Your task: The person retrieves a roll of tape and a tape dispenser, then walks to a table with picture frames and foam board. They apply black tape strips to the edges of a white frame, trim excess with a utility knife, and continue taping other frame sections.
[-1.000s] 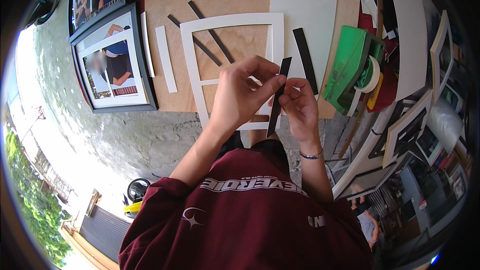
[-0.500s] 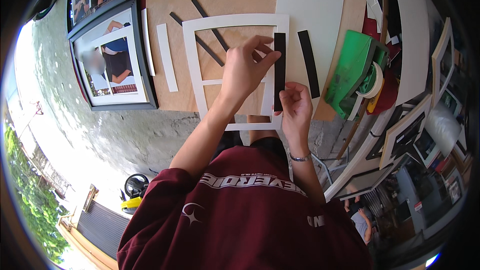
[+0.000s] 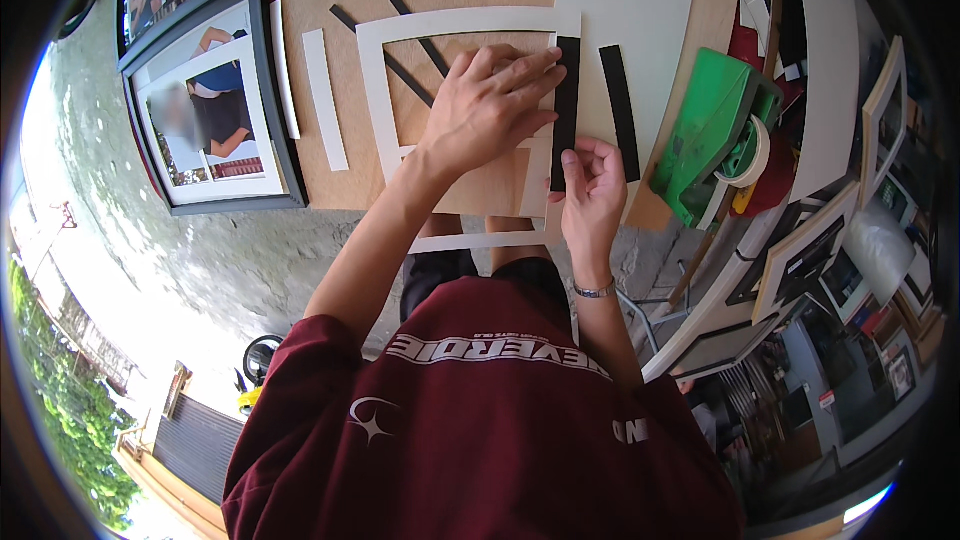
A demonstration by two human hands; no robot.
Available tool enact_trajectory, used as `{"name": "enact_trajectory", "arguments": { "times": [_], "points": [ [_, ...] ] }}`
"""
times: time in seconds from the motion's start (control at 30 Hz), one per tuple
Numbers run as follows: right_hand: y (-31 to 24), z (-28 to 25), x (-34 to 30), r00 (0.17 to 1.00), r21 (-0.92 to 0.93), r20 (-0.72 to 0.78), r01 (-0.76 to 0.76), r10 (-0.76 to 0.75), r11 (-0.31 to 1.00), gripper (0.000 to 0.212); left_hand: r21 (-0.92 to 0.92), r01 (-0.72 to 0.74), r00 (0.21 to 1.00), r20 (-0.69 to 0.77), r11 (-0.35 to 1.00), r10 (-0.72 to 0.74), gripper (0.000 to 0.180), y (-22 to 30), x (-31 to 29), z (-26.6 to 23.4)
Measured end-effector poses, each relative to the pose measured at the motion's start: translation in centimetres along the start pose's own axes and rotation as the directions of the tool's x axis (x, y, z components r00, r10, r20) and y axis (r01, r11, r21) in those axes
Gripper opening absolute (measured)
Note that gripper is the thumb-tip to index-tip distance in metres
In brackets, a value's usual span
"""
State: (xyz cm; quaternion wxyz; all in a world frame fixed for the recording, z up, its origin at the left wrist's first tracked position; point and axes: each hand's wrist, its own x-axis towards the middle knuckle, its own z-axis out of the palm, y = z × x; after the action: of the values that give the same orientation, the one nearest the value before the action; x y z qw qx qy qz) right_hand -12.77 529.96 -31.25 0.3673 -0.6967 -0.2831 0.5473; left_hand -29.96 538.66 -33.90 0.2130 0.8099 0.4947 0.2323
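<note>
A white picture mat with window openings lies on the wooden tabletop, its lower rail reaching past the near edge. Along its right rail runs a black strip. My right hand pinches the strip's near end, thumb on top and other fingers partly hidden below. My left hand is over the mat's opening, palm down, fingers stretched out, their tips touching the strip's left edge near its far end. Another black strip rests on a white sheet to the right. Two more, including a black strip, lie partly under the mat.
White strips and framed photos are at the left. A green tape dispenser with a tape roll stands at the table's right edge. Empty frames lean farther right, beside a wooden stick.
My left hand has flattened, its fingers now spread along the strip instead of pinching near its middle. The right hand keeps its hold on the near end. The whole view has shifted slightly.
</note>
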Motion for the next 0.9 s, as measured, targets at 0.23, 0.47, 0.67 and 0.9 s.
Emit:
{"name": "enact_trajectory", "arguments": {
  "times": [0.23, 0.47, 0.67, 0.9],
  "points": [
    [-0.5, 0.1, -0.1, 1.0, -0.02, -0.003, 0.001, -0.001, 1.0, 0.023, -0.006, -0.022, 1.0, -0.014, 1.0, 0.022, 0.049, -0.4, 0.3, 0.2],
    [-0.5, 0.4, -0.1, 0.999, 0.011, -0.032, -0.012, 0.012, 1.0, 0.022, 0.007, -0.022, 0.999, -0.027, 1.0, 0.022, 0.049, -0.5, 0.1, 0.4],
    [-0.4, 0.5, 0.0, 1.0, 0.038, -0.029, 0.007, -0.006, 0.999, 0.023, -0.007, -0.025, 0.999, -0.032, 1.0, 0.025, 0.05, -0.5, 0.1, 0.3],
    [-0.3, 0.6, 0.1, 0.999, 0.023, -0.041, 0.008, -0.007, 1.0, 0.022, 0.001, -0.042, 0.998, -0.038, 0.999, 0.042, 0.05, -0.6, 0.1, 0.5]
  ]
}}
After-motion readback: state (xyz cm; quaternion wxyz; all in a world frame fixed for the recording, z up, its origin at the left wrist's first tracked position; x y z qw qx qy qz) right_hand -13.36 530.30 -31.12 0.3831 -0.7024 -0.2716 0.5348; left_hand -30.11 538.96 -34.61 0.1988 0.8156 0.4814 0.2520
